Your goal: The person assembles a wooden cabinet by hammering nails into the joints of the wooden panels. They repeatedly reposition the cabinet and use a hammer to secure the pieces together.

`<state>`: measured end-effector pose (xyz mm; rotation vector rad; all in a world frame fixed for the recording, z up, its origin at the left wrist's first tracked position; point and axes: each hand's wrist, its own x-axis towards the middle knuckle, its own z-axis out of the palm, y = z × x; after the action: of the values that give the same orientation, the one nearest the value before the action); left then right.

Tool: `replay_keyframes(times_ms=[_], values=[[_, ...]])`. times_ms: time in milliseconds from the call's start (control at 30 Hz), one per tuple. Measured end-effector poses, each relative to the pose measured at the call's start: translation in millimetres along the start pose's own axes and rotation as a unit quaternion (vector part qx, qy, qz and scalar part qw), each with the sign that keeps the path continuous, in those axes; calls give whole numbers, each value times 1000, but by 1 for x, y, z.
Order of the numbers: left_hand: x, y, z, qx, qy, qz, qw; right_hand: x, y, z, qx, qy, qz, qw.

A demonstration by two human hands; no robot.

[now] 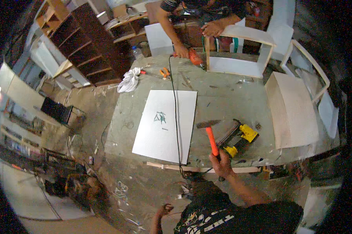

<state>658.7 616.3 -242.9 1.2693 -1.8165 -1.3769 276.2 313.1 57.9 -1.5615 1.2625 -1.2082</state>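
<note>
Your right fingers wrap the dark-headed, long orange-handled hammer, its long axis running forward and slightly left from them; your left fingers are farther off, grip unclear.

Hammer handle part-hidden in right hand; co-worker cut off above; green slivers too small to tell.
</note>
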Motion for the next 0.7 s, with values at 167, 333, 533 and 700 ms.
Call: replay_keyframes(times_ms=[167, 333, 533, 700], values=[[90, 0, -127, -19, 104, -327, 939, 67, -17, 66, 159, 8, 159, 974], [192, 46, -313, 56, 175, -293, 938, 116, -24, 94, 217, 50, 229, 947], [269, 78, -412, 74, 199, -230, 950, 143, -1, 92, 46, 122, 114, 985], [320, 58, -417, 66, 91, -166, 980, 147, -13, 121, 96, 211, 138, 963]])
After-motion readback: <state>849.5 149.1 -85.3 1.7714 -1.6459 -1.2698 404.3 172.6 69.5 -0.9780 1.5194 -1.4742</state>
